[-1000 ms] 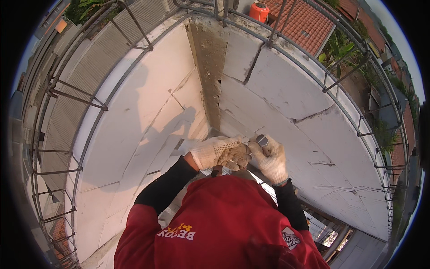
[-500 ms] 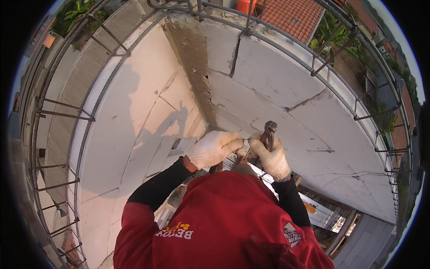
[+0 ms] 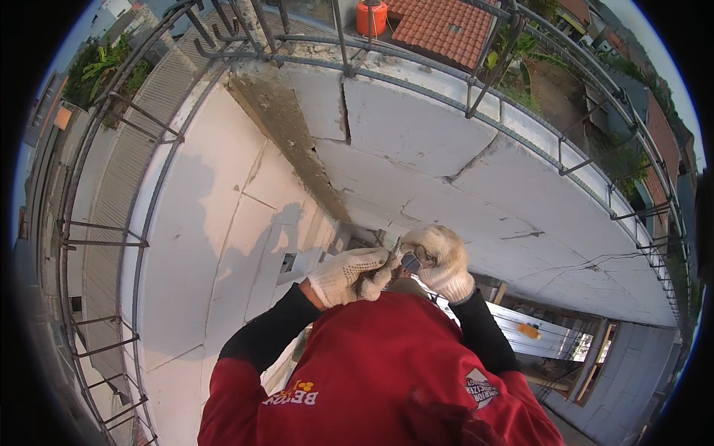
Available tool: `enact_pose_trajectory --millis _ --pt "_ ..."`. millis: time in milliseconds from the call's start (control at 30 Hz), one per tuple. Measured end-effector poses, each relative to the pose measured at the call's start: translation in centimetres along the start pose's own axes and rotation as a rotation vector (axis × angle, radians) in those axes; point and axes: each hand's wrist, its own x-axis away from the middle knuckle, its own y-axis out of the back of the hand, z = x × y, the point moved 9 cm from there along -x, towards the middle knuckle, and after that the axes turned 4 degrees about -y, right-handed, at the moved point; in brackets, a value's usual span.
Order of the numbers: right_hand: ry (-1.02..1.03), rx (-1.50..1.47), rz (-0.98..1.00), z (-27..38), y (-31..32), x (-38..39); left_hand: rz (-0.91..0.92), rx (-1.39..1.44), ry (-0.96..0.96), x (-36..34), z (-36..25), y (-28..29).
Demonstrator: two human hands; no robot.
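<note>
Both my hands wear white knit gloves and meet in front of my chest. In my right hand (image 3: 440, 260), fingers curled round, is a pair of dark metal pincers (image 3: 410, 262); the head shows below the fingers, on the side toward my left hand, and the glove hides the handles. My left hand (image 3: 348, 278) is closed just beside it, thumb and fingers pinched together. A thin wire-like strand (image 3: 396, 244) rises between the two hands, apparently from the left fingertips; its lower end is hidden.
Pale block walls (image 3: 416, 141) meet at a corner with a rough mortar strip (image 3: 286, 137). Steel rebar cages (image 3: 160, 175) run along the wall tops on both sides. Beyond lie a tiled roof (image 3: 439, 33) and an orange tank (image 3: 371, 18). Metal sheeting (image 3: 513, 327) lies below right.
The pincers' head has swung from pointing up above my right hand to down beside my left hand. Both hands have come slightly lower, and the view has shifted.
</note>
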Motion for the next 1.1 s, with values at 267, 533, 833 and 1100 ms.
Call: enact_pose_trajectory --millis 267,533,833,1100 --pt "0.073 0.229 -0.056 1.5 2.7 0.9 0.006 -0.214 -0.09 -0.7 -1.3 -0.6" --pt "-0.193 0.234 -0.168 -0.9 4.9 3.7 -0.017 -1.959 -0.637 -2.2 -4.0 -7.2" --pt "-0.642 0.123 0.027 -4.0 6.3 7.7 0.291 -2.166 -0.875 -4.3 -5.2 -14.2" --pt "-0.517 -0.162 -0.033 -2.6 9.0 8.6 0.345 -2.285 -0.843 -7.2 -3.7 -12.6"
